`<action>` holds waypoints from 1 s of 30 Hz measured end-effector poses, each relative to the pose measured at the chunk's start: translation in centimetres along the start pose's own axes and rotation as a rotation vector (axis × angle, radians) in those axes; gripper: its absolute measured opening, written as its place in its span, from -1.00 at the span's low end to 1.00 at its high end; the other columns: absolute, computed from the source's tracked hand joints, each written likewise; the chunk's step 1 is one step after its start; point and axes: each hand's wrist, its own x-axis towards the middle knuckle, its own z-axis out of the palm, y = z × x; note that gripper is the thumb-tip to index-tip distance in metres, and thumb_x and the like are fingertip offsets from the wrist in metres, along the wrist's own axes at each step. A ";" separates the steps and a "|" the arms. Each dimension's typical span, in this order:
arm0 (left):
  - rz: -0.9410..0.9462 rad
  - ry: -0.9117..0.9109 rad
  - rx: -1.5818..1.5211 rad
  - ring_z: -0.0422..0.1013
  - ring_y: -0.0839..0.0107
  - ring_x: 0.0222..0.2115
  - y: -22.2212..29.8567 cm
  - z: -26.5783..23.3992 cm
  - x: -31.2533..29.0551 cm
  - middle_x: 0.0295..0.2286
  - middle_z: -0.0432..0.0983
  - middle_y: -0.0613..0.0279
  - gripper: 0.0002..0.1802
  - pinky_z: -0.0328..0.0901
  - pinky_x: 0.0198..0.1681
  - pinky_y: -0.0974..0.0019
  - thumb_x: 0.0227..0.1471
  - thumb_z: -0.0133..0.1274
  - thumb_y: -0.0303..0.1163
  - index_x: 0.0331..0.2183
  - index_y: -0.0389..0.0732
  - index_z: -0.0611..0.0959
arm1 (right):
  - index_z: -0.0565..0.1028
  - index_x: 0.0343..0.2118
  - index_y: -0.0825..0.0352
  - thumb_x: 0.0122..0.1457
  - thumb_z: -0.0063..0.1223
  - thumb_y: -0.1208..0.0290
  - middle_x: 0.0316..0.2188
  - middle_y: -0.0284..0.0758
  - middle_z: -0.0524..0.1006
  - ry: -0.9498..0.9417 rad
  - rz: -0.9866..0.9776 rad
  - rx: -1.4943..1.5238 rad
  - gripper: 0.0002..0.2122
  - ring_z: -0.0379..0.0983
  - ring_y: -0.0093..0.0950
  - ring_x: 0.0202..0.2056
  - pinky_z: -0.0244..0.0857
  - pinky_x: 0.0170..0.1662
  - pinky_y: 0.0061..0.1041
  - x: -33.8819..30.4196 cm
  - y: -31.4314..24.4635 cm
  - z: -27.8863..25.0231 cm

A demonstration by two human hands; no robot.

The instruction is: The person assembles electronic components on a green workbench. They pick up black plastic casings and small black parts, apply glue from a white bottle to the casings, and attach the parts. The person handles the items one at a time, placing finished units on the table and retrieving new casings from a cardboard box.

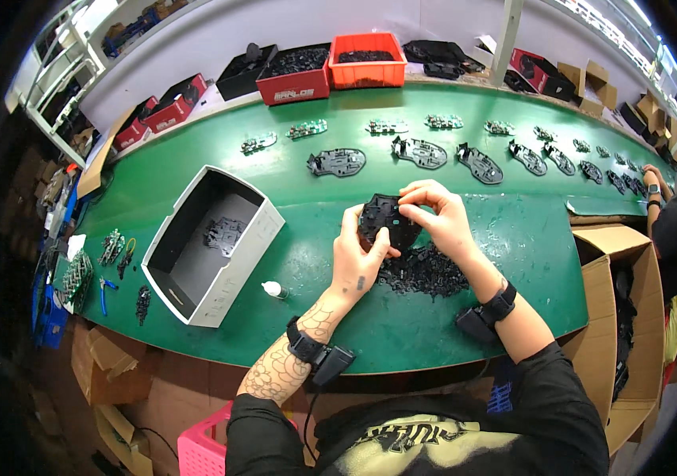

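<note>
I see both hands gripping the shell above the parts pile: left hand steadying, right hand pinching its top edge.

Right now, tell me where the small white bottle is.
In the head view, the small white bottle lies on the green table, just right of the white box and left of the left hand.

Open green surface right of the right hand, bare up to the cardboard box at the edge. Pile of small black parts sits directly under both hands. Left: white tray blocks, small white bottle just beside it. Bare strip between hands and the row of black shells. Near edge ahead of the left hand is free.
</note>
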 end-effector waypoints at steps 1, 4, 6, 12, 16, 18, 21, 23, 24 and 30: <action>-0.001 -0.001 -0.008 0.53 0.44 -0.54 0.0 0.2 -0.1 -0.44 0.54 0.14 -0.61 0.42 -0.48 0.44 0.09 -0.01 -0.50 -0.05 -0.36 0.29 | 0.56 -0.39 0.43 -0.01 0.21 0.56 -0.23 -0.26 0.49 0.020 0.028 0.098 -0.89 0.43 -0.53 -0.17 0.32 -0.07 -0.53 0.0 0.1 0.0; -0.011 -0.015 -0.028 0.53 0.45 -0.55 0.1 0.4 0.0 -0.44 0.55 0.15 -0.61 0.42 -0.48 0.44 0.09 -0.01 -0.50 -0.06 -0.36 0.29 | 0.53 -0.30 0.39 0.01 0.21 0.56 -0.34 -0.35 0.52 0.003 0.123 0.241 -0.83 0.45 -0.59 -0.25 0.31 -0.10 -0.57 -0.1 0.4 -0.1; -0.018 -0.035 -0.044 0.52 0.45 -0.56 -0.1 0.2 0.1 -0.43 0.54 0.16 -0.59 0.40 -0.50 0.45 0.08 0.00 -0.50 -0.04 -0.35 0.30 | 0.51 -0.24 0.37 0.05 0.18 0.54 -0.34 -0.39 0.53 -0.067 0.280 0.272 -0.81 0.44 -0.61 -0.26 0.30 -0.10 -0.57 0.0 0.4 -0.5; -0.065 -0.141 -0.004 0.50 0.46 -0.57 0.1 -0.4 0.2 -0.39 0.51 0.16 -0.55 0.40 -0.52 0.46 0.09 0.01 -0.48 0.00 -0.32 0.29 | 0.48 -0.11 0.42 0.11 0.12 0.47 -0.23 -0.36 0.55 -0.377 0.453 0.381 -0.72 0.45 -0.63 -0.24 0.32 -0.11 -0.61 0.8 -0.4 -2.3; -0.013 -0.071 0.122 0.49 0.46 -0.47 -0.5 -0.4 0.5 -0.31 0.47 0.11 -0.47 0.40 -0.48 0.45 0.04 0.07 -0.48 0.03 -0.28 0.28 | 0.51 -0.15 0.43 0.08 0.15 0.48 -0.29 -0.35 0.58 -0.250 0.376 0.281 -0.74 0.48 -0.63 -0.27 0.35 -0.15 -0.61 0.7 -1.1 -2.0; 0.316 0.098 0.491 0.48 0.33 -0.35 0.0 -0.6 1.0 -0.28 0.45 0.06 -0.48 0.40 -0.34 0.33 -0.02 0.12 -0.46 -0.01 -0.27 0.35 | 0.53 -0.18 0.43 0.07 0.18 0.49 -0.32 -0.34 0.59 -0.249 0.335 0.263 -0.75 0.49 -0.64 -0.31 0.37 -0.19 -0.62 0.7 -1.1 -1.8; 0.298 0.019 0.749 0.46 0.09 -0.27 3.5 -1.1 0.1 -0.25 0.45 -0.01 -0.60 0.34 -0.13 0.21 -0.07 0.16 -0.39 -0.15 -0.30 0.50 | 0.53 -0.16 0.40 0.07 0.18 0.50 -0.35 -0.35 0.59 -0.338 0.334 0.259 -0.74 0.49 -0.66 -0.35 0.38 -0.23 -0.65 0.5 -0.4 -1.9; 0.274 -0.041 0.840 0.50 0.13 -0.25 5.9 -2.0 0.0 -0.27 0.51 -0.01 -0.61 0.37 -0.16 0.24 -0.05 0.15 -0.36 -0.15 -0.28 0.50 | 0.52 -0.12 0.36 0.11 0.15 0.39 -0.39 -0.37 0.59 -0.337 0.326 0.294 -0.72 0.49 -0.67 -0.39 0.37 -0.32 -0.66 0.6 -1.1 -1.4; 0.235 -0.072 0.845 0.51 0.14 -0.26 7.4 -2.2 0.0 -0.28 0.53 -0.01 -0.61 0.38 -0.18 0.24 -0.04 0.15 -0.35 -0.15 -0.27 0.51 | 0.52 -0.12 0.35 0.13 0.14 0.34 -0.41 -0.37 0.59 -0.315 0.351 0.321 -0.72 0.49 -0.66 -0.41 0.35 -0.36 -0.67 0.5 -1.3 -1.6; 0.176 -0.192 1.168 0.51 0.10 -0.29 14.3 -7.4 6.3 -0.30 0.55 -0.04 -0.59 0.36 -0.20 0.15 0.07 0.02 -0.14 -0.15 -0.24 0.45 | 0.52 -0.17 0.35 0.16 0.07 0.31 -0.47 -0.33 0.58 -0.095 0.333 0.172 -0.75 0.48 -0.63 -0.50 0.33 -0.45 -0.66 1.4 1.7 -4.1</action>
